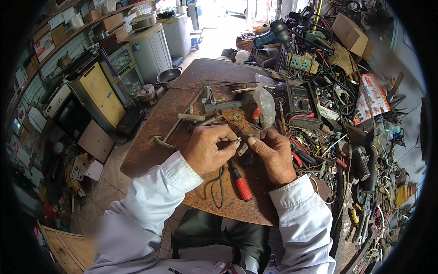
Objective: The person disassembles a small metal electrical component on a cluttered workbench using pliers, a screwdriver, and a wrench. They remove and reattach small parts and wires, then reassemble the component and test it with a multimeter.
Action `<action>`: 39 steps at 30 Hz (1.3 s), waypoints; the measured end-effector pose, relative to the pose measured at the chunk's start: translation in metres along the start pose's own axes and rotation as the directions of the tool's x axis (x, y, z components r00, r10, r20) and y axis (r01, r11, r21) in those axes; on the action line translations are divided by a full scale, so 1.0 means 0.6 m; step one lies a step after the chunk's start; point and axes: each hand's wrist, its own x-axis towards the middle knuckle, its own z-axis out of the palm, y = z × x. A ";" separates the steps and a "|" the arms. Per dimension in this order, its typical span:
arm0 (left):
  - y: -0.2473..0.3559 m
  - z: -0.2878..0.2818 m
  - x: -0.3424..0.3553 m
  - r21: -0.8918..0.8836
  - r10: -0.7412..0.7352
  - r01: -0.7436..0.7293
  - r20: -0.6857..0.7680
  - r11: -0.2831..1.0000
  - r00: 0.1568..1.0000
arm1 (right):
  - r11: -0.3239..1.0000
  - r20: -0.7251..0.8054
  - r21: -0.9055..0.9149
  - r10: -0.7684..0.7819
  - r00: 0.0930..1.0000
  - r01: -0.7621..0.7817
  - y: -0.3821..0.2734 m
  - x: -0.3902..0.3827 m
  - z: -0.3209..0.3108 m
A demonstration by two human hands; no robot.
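Note:
Both hands meet above the wooden workbench (200, 73), fingertips almost touching. My left hand (211, 148) is closed in a pinch, with a tiny pale bit at its fingertips too small to name. Between thumb and fingers, my right hand (273, 155) grips a small greyish metal piece (243, 149), partly hidden by the fingers. Below them lies a red-handled screwdriver (243, 188), its handle toward me. A loop of black cable (222, 195) hangs down beside it. Just beyond the hands is a small round disc (237, 117) on the bench.
A hammer (191, 117), a grey tube (223, 106), a clear plastic bag (263, 105) and red-handled pliers (256, 115) lie farther back. At right are a multimeter (301, 98) and heaped wires and parts. A black pan (169, 75) and appliances stand left.

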 end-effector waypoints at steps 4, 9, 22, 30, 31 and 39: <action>-0.004 -0.003 0.001 -0.033 0.022 -0.021 0.035 0.999 0.999 | 1.000 -0.007 -0.030 -0.010 1.000 0.010 -0.011 -0.002 -0.001; -0.009 -0.005 -0.001 -0.085 -0.036 0.043 0.088 0.995 0.996 | 0.999 -0.019 -0.004 0.037 0.999 -0.037 -0.014 -0.001 -0.002; -0.008 -0.002 -0.002 -0.052 -0.044 0.051 0.126 0.997 0.991 | 0.997 -0.001 0.051 -0.063 0.998 0.063 0.005 -0.002 -0.009; -0.025 0.004 -0.003 -0.145 -0.098 0.115 0.118 0.983 0.988 | 0.948 -0.015 -0.130 -0.294 0.956 0.290 0.008 0.003 -0.008; -0.025 0.004 -0.003 -0.142 -0.084 0.101 0.122 0.985 0.989 | 0.973 -0.032 -0.083 -0.218 0.975 0.215 0.004 0.001 -0.006; -0.022 0.003 -0.002 -0.096 -0.041 0.052 0.115 0.994 0.993 | 0.999 -0.008 -0.037 -0.004 1.000 0.004 -0.006 -0.002 -0.005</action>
